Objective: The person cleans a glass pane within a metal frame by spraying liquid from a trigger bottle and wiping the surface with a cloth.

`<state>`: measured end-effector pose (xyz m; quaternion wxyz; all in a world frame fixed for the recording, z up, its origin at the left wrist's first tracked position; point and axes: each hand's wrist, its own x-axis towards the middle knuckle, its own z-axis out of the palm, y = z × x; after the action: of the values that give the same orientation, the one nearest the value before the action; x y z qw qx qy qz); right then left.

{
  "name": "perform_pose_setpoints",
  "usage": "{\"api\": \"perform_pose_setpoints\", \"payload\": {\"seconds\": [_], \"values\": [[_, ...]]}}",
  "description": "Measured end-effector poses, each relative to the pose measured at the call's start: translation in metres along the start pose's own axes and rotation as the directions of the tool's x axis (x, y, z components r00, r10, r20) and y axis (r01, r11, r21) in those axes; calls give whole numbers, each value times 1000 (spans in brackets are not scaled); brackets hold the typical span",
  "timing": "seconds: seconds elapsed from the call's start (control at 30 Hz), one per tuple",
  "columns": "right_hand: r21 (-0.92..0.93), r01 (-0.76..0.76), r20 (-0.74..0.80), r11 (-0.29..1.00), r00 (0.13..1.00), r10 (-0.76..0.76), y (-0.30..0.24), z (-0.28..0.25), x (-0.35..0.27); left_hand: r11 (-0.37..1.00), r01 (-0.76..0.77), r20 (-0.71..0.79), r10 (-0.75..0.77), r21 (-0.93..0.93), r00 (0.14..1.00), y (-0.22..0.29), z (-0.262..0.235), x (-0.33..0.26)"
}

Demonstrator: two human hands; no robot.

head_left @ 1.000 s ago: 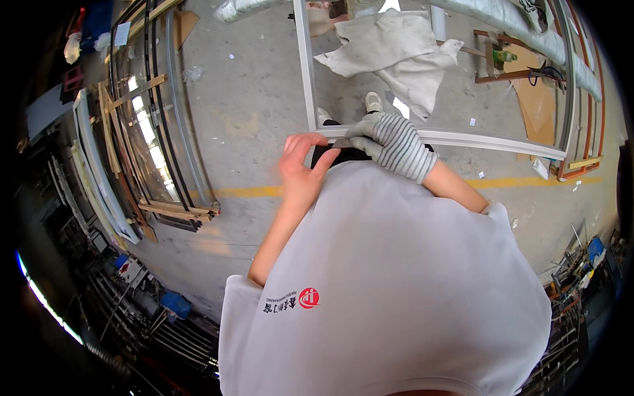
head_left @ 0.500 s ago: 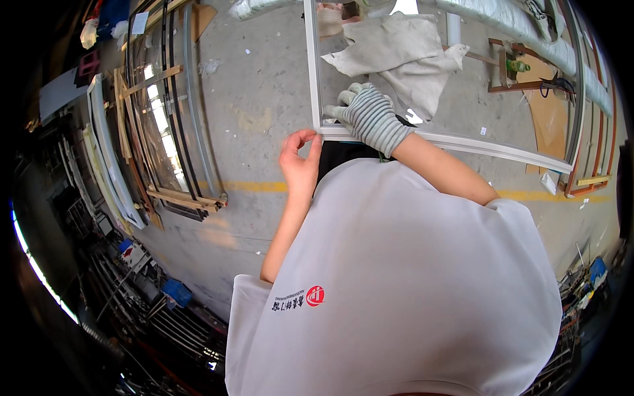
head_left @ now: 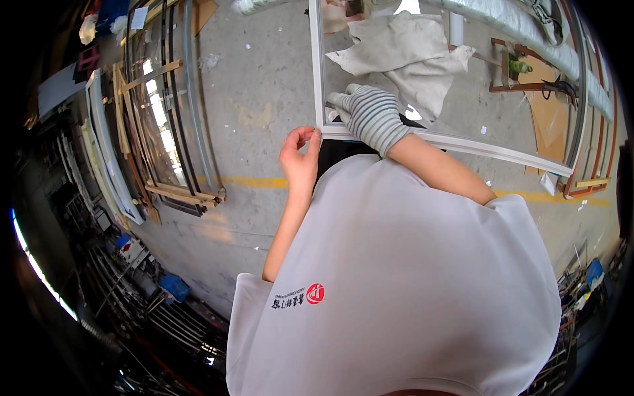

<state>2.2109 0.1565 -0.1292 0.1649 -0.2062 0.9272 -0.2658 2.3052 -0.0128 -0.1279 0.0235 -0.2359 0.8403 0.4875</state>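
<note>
A pale grey window frame [head_left: 496, 146] with a glass pane crosses the upper right, its near left corner in front of my body. My bare left hand [head_left: 301, 157] is at the outside of that corner, its thumb and fingertips closed against the frame. My right hand [head_left: 375, 120], in a grey striped work glove, bends over the inside of the same corner. Its fingers curl toward the left bar, and what they grip, if anything, is hidden. Beyond the right hand, a crumpled light grey cloth [head_left: 413, 56] shows within the frame's outline.
On the left, long frames and bars [head_left: 168, 99] lie with wooden strips. A silvery wrapped tube [head_left: 505, 20] runs across the upper right, near brown cardboard [head_left: 547, 122]. A yellow line [head_left: 254, 181] marks the concrete floor. Metal profiles [head_left: 191, 330] fill the lower left.
My gloved right hand has turned slightly at the corner, its fingers bunching less upward. The left hand keeps its place at the frame. The whole view has shifted a little.
</note>
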Motion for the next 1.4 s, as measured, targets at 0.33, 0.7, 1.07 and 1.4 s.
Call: {"api": "perform_pose_setpoints", "payload": {"seconds": [0.33, 0.7, 1.07, 1.4], "values": [[-128, -63, 190, 990, 978, 87, -15, -1, -4, 998, 50, 92, -46, -41, 995, 2, 2, 12], [222, -205, 126, 953, 975, 181, -4, -14, 7, 990, 117, 100, -108, -83, 989, -6, 4, 14], [98, -28, 205, 995, 979, 8, -1, -17, 21, 981, 142, 98, -130, -129, 987, -10, 6, 15], [142, -16, 270, 990, 962, -23, 4, -28, 24, 978, 149, 98, -136, -147, 986, -11, 6, 16]]}}
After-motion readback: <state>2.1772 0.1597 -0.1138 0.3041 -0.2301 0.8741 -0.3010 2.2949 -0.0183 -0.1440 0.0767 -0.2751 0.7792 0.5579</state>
